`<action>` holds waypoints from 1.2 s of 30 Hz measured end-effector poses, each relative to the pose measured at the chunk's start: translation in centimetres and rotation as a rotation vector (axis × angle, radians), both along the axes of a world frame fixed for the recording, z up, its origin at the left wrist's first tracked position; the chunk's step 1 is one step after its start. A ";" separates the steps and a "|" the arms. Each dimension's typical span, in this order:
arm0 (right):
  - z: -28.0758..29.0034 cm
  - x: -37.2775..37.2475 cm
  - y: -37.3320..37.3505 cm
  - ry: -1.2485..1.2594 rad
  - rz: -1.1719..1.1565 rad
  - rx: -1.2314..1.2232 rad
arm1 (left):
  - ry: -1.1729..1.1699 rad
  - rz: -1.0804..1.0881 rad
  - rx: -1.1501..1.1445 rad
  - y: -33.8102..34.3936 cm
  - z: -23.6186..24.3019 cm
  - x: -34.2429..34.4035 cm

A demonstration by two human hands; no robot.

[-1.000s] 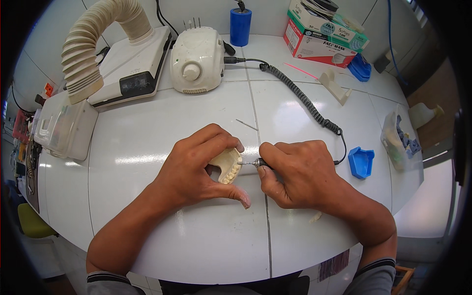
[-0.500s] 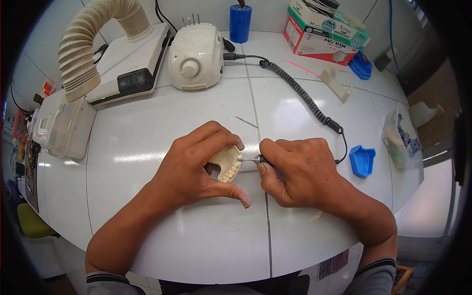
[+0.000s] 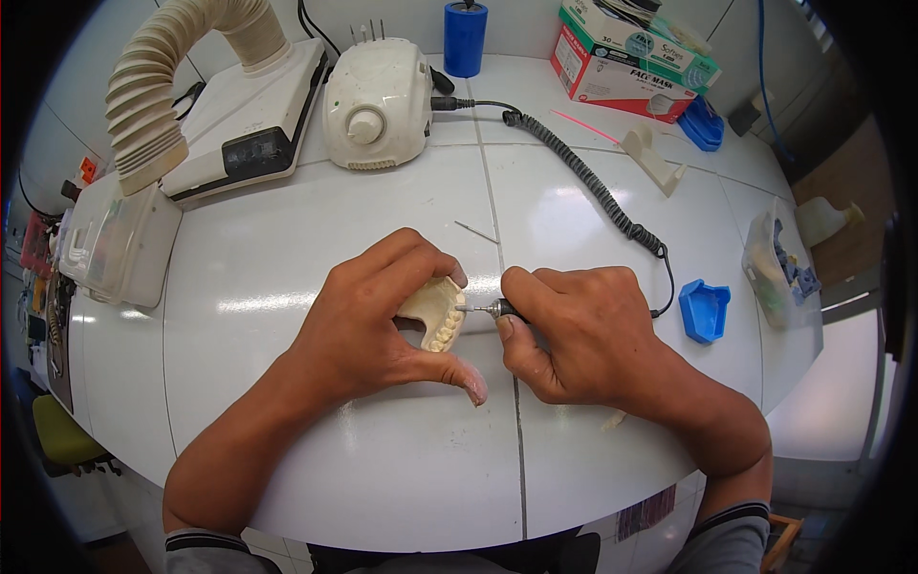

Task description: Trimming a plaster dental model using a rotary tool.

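My left hand (image 3: pixel 368 320) is closed round a cream plaster dental model (image 3: pixel 432 304), with the row of teeth turned to the right. Its fingers hold the far edge, and its dusty thumb sticks out below the near end. In my right hand (image 3: pixel 583 330) is a dental handpiece (image 3: pixel 505 308), gripped between thumb and curled fingers. The thin bur (image 3: pixel 473 308) at its end points left and meets the model's outer edge by the teeth. Most of the handpiece body is hidden in my right fist.
A coiled black cord (image 3: pixel 593 177) runs from the white control box (image 3: pixel 376 105) past my right hand. A loose thin bur (image 3: pixel 475 232) lies beyond the model. Blue cup-shaped piece (image 3: pixel 705 312) stands at right. A hose (image 3: pixel 143 96), clear bin (image 3: pixel 120 239) and boxes (image 3: pixel 626 67) sit further back.
The dental model and my left hand have shifted slightly to the left and away from me. The handpiece has moved left a little with them, its bur still at the model's edge.
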State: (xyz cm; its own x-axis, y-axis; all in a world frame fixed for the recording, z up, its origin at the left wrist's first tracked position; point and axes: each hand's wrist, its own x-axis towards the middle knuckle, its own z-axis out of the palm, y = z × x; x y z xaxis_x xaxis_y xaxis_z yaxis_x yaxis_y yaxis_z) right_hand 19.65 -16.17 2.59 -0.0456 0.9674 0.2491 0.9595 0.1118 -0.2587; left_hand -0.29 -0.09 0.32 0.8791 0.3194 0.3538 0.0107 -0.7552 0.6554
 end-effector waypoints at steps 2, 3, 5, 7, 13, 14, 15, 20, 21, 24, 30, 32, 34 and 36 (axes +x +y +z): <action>0.0 0.0 0.0 -0.004 0.003 -0.001 | -0.022 0.015 0.035 0.1 -0.4 0.1; 0.1 0.0 0.0 -0.001 0.000 -0.010 | -0.021 0.015 0.034 0.1 -0.4 0.1; 0.1 0.0 0.0 0.004 -0.006 -0.020 | -0.028 0.022 0.032 0.1 -0.5 0.1; 0.0 0.0 0.1 0.004 0.002 0.000 | -0.012 0.020 0.025 0.1 -0.3 0.1; 0.0 0.1 0.1 0.016 0.000 -0.002 | -0.040 0.002 0.049 0.2 -0.5 0.1; 0.0 0.1 0.1 0.017 -0.001 -0.002 | -0.031 0.007 0.046 0.2 -0.5 0.1; 0.0 0.1 0.1 0.013 -0.006 -0.002 | -0.029 0.006 0.045 0.2 -0.5 0.1; 0.1 0.0 0.1 0.001 0.003 -0.017 | -0.023 0.003 0.059 0.2 -0.5 0.1; 0.1 0.0 0.1 0.004 -0.007 -0.008 | -0.023 0.003 0.057 0.2 -0.5 0.1; 0.1 0.0 0.1 0.006 -0.011 -0.009 | -0.017 0.008 0.044 0.3 -0.3 0.0; 0.1 -0.1 0.1 0.005 -0.015 -0.018 | -0.013 -0.004 0.040 0.3 -0.3 0.1; 0.2 -0.1 0.1 0.009 -0.024 -0.033 | -0.021 -0.016 0.039 0.3 -0.3 0.1; 0.3 -0.1 0.1 -0.003 -0.021 -0.035 | -0.019 -0.014 0.040 0.3 -0.3 0.1; 0.3 -0.1 0.0 0.004 -0.015 -0.040 | -0.016 -0.012 0.040 0.3 -0.3 0.1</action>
State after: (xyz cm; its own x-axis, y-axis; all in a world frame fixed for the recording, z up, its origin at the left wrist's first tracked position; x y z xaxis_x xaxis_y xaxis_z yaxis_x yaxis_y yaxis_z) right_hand 19.58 -16.14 2.93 -0.0303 0.9772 0.2103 0.9598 0.0872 -0.2670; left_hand -0.22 0.24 0.05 0.8772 0.2937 0.3798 -0.0088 -0.7811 0.6243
